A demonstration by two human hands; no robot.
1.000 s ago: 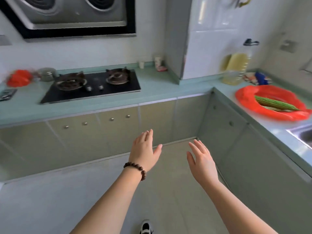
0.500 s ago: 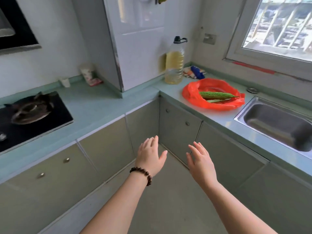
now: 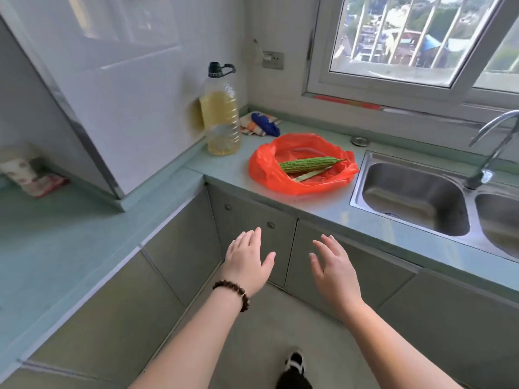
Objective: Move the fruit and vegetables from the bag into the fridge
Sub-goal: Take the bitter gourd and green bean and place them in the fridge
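Swinging round from the stove side toward the sink corner, bringing the bag (image 3: 303,167) close ahead where it was off at the far right a second ago; meaning, likely, nearing the next pick. Holding both hands out empty, left hand (image 3: 247,259) and right hand (image 3: 334,265), fingers straight and spread. Lying in the open bag, on the counter (image 3: 230,175) beyond and above the fingertips, apart from both: gourd (image 3: 309,165) and a paler green piece (image 3: 309,175) just beside it. Showing no fridge
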